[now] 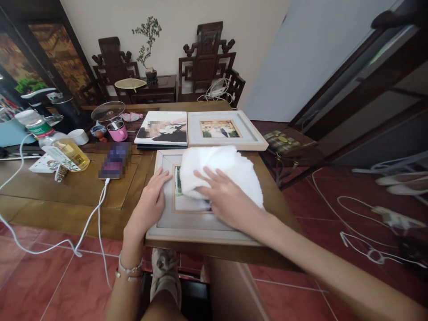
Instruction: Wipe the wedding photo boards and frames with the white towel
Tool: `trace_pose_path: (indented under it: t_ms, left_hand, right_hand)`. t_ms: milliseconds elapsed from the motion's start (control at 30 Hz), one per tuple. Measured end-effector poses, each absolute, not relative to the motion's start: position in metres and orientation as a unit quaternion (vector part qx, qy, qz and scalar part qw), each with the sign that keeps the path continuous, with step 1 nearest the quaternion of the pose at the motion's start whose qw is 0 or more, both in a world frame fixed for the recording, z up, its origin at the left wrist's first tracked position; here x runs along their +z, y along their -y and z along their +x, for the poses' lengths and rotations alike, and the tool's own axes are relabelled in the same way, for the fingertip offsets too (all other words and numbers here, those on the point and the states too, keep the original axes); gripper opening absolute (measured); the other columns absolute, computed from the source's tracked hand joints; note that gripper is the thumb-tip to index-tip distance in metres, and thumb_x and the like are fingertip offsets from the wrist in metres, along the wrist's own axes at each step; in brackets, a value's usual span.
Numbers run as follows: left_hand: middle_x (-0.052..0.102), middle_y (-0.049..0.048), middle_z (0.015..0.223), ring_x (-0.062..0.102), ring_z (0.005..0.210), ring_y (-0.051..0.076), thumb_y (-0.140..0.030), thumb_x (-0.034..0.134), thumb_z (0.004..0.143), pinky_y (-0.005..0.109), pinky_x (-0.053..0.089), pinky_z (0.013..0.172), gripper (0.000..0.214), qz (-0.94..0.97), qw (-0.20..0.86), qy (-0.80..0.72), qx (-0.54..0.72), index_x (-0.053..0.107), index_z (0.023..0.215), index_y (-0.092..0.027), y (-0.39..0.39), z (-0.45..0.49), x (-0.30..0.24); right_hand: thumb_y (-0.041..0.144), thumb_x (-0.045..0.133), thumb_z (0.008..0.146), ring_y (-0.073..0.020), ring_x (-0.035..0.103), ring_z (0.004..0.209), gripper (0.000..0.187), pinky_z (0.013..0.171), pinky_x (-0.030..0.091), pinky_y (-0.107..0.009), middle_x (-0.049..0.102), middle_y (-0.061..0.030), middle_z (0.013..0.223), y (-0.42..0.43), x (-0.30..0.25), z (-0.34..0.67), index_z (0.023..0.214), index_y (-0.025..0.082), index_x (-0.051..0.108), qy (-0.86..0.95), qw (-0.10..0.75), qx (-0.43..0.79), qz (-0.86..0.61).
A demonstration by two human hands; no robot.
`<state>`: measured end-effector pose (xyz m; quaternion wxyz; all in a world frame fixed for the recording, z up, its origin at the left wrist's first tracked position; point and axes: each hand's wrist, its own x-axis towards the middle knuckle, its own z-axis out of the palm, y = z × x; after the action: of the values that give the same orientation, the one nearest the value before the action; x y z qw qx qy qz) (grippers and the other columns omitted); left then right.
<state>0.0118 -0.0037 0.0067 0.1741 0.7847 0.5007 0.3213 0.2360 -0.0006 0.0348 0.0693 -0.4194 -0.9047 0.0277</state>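
Note:
A picture frame with a pale grey border lies flat at the table's near edge. Bunched on its glass is a white towel, which hides much of the picture. My right hand presses the towel down, fingers spread over it and thumb at its near-left fold. Against the frame's left border rests my left hand, its fingers stretched out and nothing held in them. Behind the frame are a second framed photo and a white-edged photo panel beside it.
A charging phone, an oil-coloured bottle and a pink cup stand on the wooden table to the left. A white cable hangs over the near edge. A plaid bag sits beyond the right edge.

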Motion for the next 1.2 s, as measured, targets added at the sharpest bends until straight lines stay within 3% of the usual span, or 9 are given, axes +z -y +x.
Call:
trace_pose_path:
  t_ms: [167, 333, 400, 500, 667, 900, 1033, 1133, 1200]
  left_hand:
    - [0.054, 0.0122, 0.14, 0.032, 0.143, 0.02, -0.004, 0.032, 0.089, 0.047, 0.028, 0.119, 0.045, 0.785, 0.179, -0.501, 0.318, 0.055, 0.126, -0.014, 0.004, 0.012, 0.008]
    - [0.053, 0.0138, 0.141, 0.032, 0.143, 0.021, -0.004, 0.032, 0.089, 0.046, 0.029, 0.118, 0.045, 0.786, 0.178, -0.501, 0.316, 0.054, 0.127, -0.012, 0.004, 0.012, 0.008]
    - [0.053, 0.0139, 0.141, 0.032, 0.143, 0.021, -0.004, 0.032, 0.089, 0.046, 0.029, 0.118, 0.045, 0.786, 0.177, -0.502, 0.316, 0.054, 0.127, -0.012, 0.005, 0.011, 0.007]
    - [0.053, 0.0139, 0.141, 0.032, 0.143, 0.021, -0.005, 0.032, 0.09, 0.046, 0.029, 0.118, 0.044, 0.786, 0.177, -0.501, 0.318, 0.054, 0.128, -0.011, 0.004, 0.011, 0.007]
    - [0.054, 0.0143, 0.14, 0.033, 0.143, 0.021, -0.006, 0.032, 0.09, 0.046, 0.03, 0.118, 0.043, 0.786, 0.173, -0.499, 0.321, 0.054, 0.127, -0.011, 0.004, 0.011, 0.007]
    - [0.052, 0.0147, 0.141, 0.032, 0.143, 0.02, -0.007, 0.032, 0.091, 0.046, 0.03, 0.117, 0.038, 0.78, 0.186, -0.502, 0.325, 0.054, 0.121, -0.014, 0.004, 0.012, 0.007]
    - [0.05, 0.0145, 0.143, 0.029, 0.145, 0.02, -0.008, 0.032, 0.091, 0.046, 0.031, 0.116, 0.031, 0.769, 0.207, -0.507, 0.33, 0.055, 0.11, -0.016, 0.006, 0.011, 0.008]
    - [0.052, 0.0135, 0.142, 0.03, 0.144, 0.019, -0.007, 0.032, 0.091, 0.045, 0.028, 0.118, 0.038, 0.778, 0.197, -0.5, 0.326, 0.055, 0.119, -0.016, 0.007, 0.011, 0.008]
    - [0.052, 0.0134, 0.142, 0.031, 0.144, 0.02, -0.006, 0.031, 0.091, 0.045, 0.028, 0.118, 0.04, 0.779, 0.192, -0.5, 0.325, 0.055, 0.122, -0.015, 0.007, 0.011, 0.008]
  right_hand:
    - [0.001, 0.058, 0.064, -0.0392, 0.032, 0.137, 0.058, 0.11, 0.032, -0.06, 0.042, -0.0139, 0.148, 0.056, 0.052, 0.232, 0.118, 0.021, 0.067, 0.936, 0.029, 0.127, -0.328]
    - [-0.004, 0.045, 0.062, -0.0241, 0.048, 0.13, 0.062, 0.11, 0.039, -0.044, 0.055, -0.0011, 0.139, 0.072, 0.074, 0.254, 0.108, 0.03, 0.069, 0.929, 0.076, 0.171, -0.321]
    - [-0.005, 0.042, 0.061, -0.0235, 0.052, 0.127, 0.064, 0.107, 0.043, -0.044, 0.055, -0.0011, 0.139, 0.064, 0.074, 0.264, 0.107, 0.03, 0.07, 0.918, 0.065, 0.167, -0.354]
    - [-0.005, 0.042, 0.063, -0.0293, 0.047, 0.131, 0.062, 0.105, 0.043, -0.05, 0.048, -0.0081, 0.145, 0.039, 0.063, 0.272, 0.111, 0.025, 0.069, 0.907, 0.029, 0.126, -0.401]
    - [-0.008, 0.044, 0.067, -0.0307, 0.031, 0.14, 0.063, 0.114, 0.029, -0.051, 0.041, -0.0124, 0.149, -0.004, 0.045, 0.262, 0.123, 0.016, 0.063, 0.901, 0.059, 0.038, -0.429]
    - [-0.006, 0.05, 0.066, -0.0352, 0.023, 0.142, 0.066, 0.113, 0.025, -0.058, 0.036, -0.0097, 0.153, 0.013, 0.046, 0.223, 0.124, 0.023, 0.063, 0.922, 0.014, 0.083, -0.378]
    - [-0.002, 0.052, 0.066, -0.0365, 0.026, 0.141, 0.063, 0.112, 0.028, -0.059, 0.035, -0.0089, 0.153, 0.047, 0.053, 0.23, 0.123, 0.023, 0.064, 0.936, 0.002, 0.136, -0.324]
    - [-0.005, 0.044, 0.064, -0.0296, 0.035, 0.138, 0.067, 0.112, 0.034, -0.052, 0.043, -0.0028, 0.148, 0.062, 0.061, 0.254, 0.119, 0.026, 0.066, 0.933, 0.039, 0.122, -0.338]
    - [-0.006, 0.041, 0.061, -0.0285, 0.045, 0.132, 0.068, 0.106, 0.043, -0.05, 0.051, -0.0035, 0.143, 0.063, 0.066, 0.269, 0.113, 0.027, 0.069, 0.924, 0.037, 0.101, -0.366]
